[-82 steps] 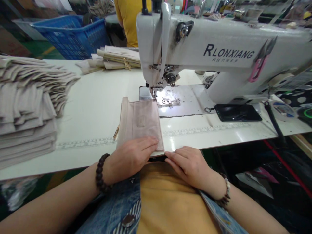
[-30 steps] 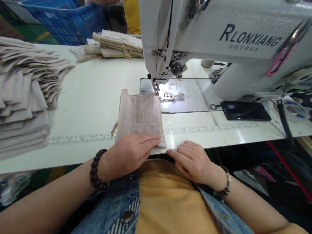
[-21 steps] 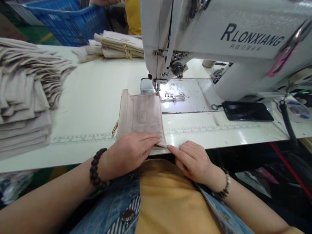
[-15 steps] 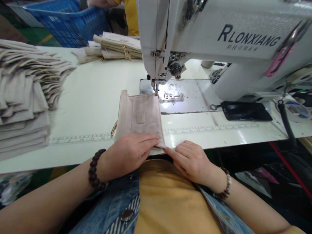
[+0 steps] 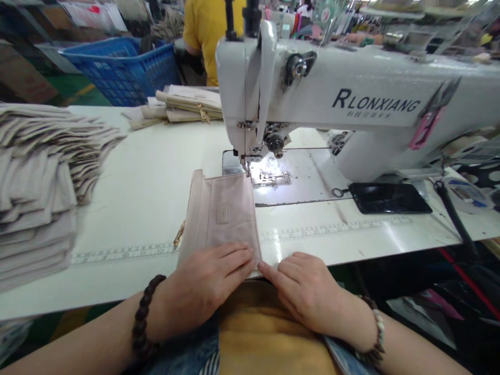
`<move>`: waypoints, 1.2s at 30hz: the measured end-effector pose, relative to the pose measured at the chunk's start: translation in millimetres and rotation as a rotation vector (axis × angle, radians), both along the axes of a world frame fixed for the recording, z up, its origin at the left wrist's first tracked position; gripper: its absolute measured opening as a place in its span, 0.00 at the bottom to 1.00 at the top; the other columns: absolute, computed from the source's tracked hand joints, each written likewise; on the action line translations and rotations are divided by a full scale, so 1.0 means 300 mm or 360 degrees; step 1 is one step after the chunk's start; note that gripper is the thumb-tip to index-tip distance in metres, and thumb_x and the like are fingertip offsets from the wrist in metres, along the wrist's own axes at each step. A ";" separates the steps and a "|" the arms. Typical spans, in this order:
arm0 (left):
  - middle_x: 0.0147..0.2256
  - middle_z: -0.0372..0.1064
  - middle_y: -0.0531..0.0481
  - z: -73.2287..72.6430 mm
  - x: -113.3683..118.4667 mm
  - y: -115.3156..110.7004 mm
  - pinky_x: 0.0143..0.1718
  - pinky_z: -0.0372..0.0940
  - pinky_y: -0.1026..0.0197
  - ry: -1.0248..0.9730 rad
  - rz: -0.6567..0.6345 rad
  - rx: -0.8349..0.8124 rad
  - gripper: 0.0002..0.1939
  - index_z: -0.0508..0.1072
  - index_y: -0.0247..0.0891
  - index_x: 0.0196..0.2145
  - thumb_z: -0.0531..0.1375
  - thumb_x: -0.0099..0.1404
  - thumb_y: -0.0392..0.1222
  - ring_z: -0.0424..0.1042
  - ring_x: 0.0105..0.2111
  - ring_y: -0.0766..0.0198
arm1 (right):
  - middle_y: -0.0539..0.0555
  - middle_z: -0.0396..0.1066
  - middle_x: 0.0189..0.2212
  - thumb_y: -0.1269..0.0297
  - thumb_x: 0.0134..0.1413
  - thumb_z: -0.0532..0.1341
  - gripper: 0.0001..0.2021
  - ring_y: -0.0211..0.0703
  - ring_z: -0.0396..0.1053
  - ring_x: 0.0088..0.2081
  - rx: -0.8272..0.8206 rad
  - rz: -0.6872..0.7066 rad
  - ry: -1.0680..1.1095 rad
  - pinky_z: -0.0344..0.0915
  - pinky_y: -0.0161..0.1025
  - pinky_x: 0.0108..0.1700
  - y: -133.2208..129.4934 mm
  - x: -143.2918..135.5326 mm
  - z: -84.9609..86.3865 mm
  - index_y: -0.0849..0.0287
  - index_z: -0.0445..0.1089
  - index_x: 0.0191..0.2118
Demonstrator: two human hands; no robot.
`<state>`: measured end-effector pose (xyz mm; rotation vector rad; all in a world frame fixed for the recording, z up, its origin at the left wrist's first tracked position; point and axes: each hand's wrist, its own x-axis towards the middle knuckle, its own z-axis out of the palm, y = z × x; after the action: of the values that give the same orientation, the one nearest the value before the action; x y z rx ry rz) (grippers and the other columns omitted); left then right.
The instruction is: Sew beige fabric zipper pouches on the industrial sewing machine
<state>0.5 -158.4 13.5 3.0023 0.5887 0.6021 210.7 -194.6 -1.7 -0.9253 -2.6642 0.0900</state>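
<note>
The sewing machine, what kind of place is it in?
Likely a sewing workshop or factory: there's an industrial sewing machine, a big pile of similar beige fabric pieces, and a beige pouch with a gold zipper pull.

The left wrist (image 5: 159, 315) wears a dark-brown round-bead bracelet (image 5: 139, 328), the right wrist (image 5: 361, 325) a brown-and-white beaded bracelet (image 5: 379, 329), with blue denim (image 5: 183, 349) flanking a mustard-yellow top (image 5: 273, 344).

Brand marking: the arm of my sewing machine (image 5: 336, 73) reads RLONXIANG in dark capitals, with the initial R larger. Below it, a smaller line of Chinese characters (image 5: 368, 115) is too blurred for me to read with certainty. On the pouch (image 5: 234, 234) before me, the patch (image 5: 223, 213) bears lettering I cannot resolve. The ruler scale (image 5: 125, 255) on my worktable (image 5: 152, 177) shows numerals too small to read
</note>
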 end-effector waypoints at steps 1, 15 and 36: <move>0.38 0.70 0.42 0.000 -0.003 0.006 0.44 0.66 0.60 -0.0015 -0.0004 -0.0003 0.16 0.69 0.29 0.40 0.44 0.64 0.29 0.68 0.42 0.60 | 0.52 0.63 0.22 0.75 0.54 0.48 0.16 0.39 0.57 0.23 -0.0022 0.0018 -0.0047 0.53 0.38 0.25 0.005 -0.002 0.007 0.72 0.62 0.47; 0.37 0.71 0.41 -0.011 -0.018 0.162 0.44 0.66 0.60 0.0000 -0.0069 0.0015 0.15 0.70 0.27 0.37 0.44 0.65 0.28 0.69 0.38 0.62 | 0.53 0.67 0.24 0.75 0.45 0.55 0.24 0.39 0.60 0.23 -0.0075 0.0056 -0.0469 0.50 0.39 0.25 0.151 -0.036 0.048 0.73 0.59 0.51; 0.38 0.72 0.47 -0.040 -0.026 0.434 0.43 0.66 0.62 -0.0075 -0.0087 -0.0023 0.14 0.70 0.31 0.39 0.45 0.67 0.34 0.70 0.39 0.64 | 0.48 0.67 0.20 0.73 0.48 0.55 0.21 0.33 0.56 0.18 -0.0010 -0.0192 -0.0578 0.34 0.38 0.21 0.406 -0.054 0.036 0.62 0.62 0.51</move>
<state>-7.4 -28.1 1.4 2.9707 0.5049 0.6607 194.5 -72.9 9.0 -1.2023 -2.9245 -0.1081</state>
